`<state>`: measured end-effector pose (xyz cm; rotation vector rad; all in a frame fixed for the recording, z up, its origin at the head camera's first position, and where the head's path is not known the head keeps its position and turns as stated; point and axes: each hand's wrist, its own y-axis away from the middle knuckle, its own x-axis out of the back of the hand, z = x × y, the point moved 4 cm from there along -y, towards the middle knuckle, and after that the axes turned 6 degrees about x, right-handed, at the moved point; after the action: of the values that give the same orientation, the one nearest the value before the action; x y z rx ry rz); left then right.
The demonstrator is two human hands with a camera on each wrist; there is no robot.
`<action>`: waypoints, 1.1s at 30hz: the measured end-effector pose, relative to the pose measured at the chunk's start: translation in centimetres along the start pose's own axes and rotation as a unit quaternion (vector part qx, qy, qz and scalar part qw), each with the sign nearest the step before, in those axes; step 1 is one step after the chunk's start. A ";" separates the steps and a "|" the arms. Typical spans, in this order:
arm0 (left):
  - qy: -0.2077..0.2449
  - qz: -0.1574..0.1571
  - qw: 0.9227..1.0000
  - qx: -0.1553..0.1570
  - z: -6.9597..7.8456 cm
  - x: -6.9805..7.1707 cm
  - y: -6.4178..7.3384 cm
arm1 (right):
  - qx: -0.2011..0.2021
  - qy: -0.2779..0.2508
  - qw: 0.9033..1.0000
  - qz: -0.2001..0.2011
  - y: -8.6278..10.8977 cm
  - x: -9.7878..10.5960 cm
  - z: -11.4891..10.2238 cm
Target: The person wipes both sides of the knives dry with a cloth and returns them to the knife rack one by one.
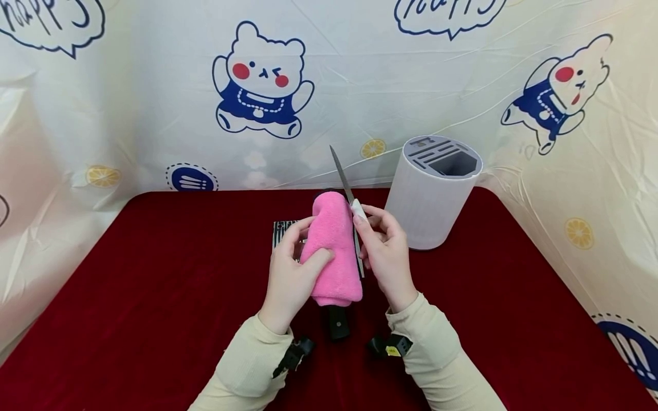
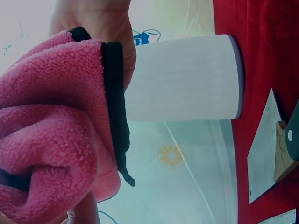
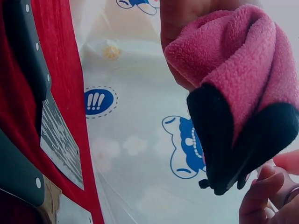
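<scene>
My left hand (image 1: 295,268) grips a folded pink fleece cloth (image 1: 334,245), its thumb lying across the near face. Dark edging (image 2: 114,93) on the cloth shows in the left wrist view. At the cloth's right side, my right hand (image 1: 385,245) pinches the white handle (image 1: 358,209) of a slim pointed knife. Its blade (image 1: 341,171) points up and away, beside the cloth's far end. The right wrist view has the cloth (image 3: 233,60) hanging in folds in front of the camera, with fingers (image 3: 266,191) around the white handle at lower right.
A white knife block (image 1: 432,200) with a slotted grey top stands at the back right. Below the cloth lie a black-handled cleaver (image 3: 60,140) with a streaked blade and a dark-handled knife (image 2: 264,149) with a tan bolster. A red cloth (image 1: 180,285) covers the table.
</scene>
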<state>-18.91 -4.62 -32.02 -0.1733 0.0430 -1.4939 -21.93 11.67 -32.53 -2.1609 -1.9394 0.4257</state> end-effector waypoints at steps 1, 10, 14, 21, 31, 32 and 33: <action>0.000 0.001 1.000 0.000 0.0 0.0 0.0 | -0.002 -0.010 1.000 0.002 0.0 0.0 0.0; 0.001 0.010 1.000 -0.008 0.0 0.4 -0.1 | 0.034 -0.053 0.998 0.014 0.1 0.3 -0.6; 0.002 0.010 1.000 -0.005 0.0 0.4 -0.1 | 0.065 -0.047 0.997 0.021 0.1 0.4 -1.0; 0.000 0.013 1.000 -0.011 0.0 0.3 -0.2 | 0.090 -0.077 0.992 0.037 -0.1 0.5 -1.4; 0.001 0.014 1.000 -0.006 0.0 0.2 -0.2 | 0.112 -0.118 0.986 0.040 -0.1 1.0 -2.1; 0.001 0.015 1.000 -0.006 0.0 0.2 -0.2 | 0.114 -0.118 0.986 0.041 -0.1 1.0 -2.1; 0.001 0.015 1.000 -0.006 0.0 0.2 -0.2 | 0.115 -0.117 0.985 0.044 -0.1 1.1 -2.2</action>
<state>-19.13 -4.88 -32.00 -0.1807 0.0565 -1.4632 -21.17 12.84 -30.55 -2.1306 -1.8040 0.9095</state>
